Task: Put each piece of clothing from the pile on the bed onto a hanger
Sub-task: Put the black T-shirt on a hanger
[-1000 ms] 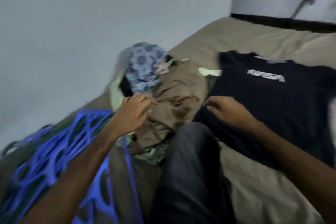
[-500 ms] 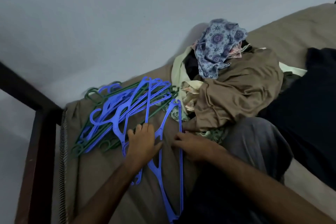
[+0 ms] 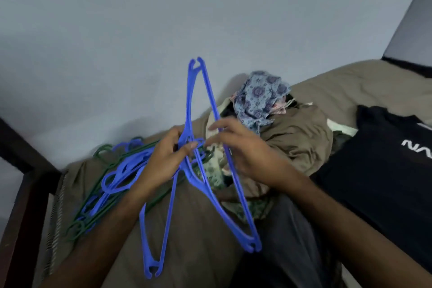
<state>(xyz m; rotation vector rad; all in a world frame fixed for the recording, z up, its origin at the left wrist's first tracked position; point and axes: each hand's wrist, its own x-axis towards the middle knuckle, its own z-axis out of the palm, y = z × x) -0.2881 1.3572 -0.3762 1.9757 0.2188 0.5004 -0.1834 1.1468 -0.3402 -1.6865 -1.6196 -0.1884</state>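
Note:
My left hand [image 3: 167,161] grips two tangled blue hangers [image 3: 198,170] near their hooks and holds them up over the bed. One hanger points upward, the other downward toward me. My right hand [image 3: 240,147] is beside them with fingers spread, its fingertips at the hooks and its palm against one hanger's long bar. Behind the hands sits the clothes pile [image 3: 287,142], a brown garment topped by a blue patterned cloth [image 3: 259,98]. A black T-shirt with white letters [image 3: 378,161] lies flat on the bed at the right.
A heap of blue and green hangers [image 3: 109,175] lies on the brown bedsheet [image 3: 350,82] at the left, by the dark bed frame [image 3: 16,194]. A grey wall rises right behind the bed. My dark-trousered leg [image 3: 289,252] stretches across the mattress below the pile.
My hands left the black T-shirt and pile, reached to the hangers on the bed, and my left hand has now lifted two blue hangers up. The view swung left, then back.

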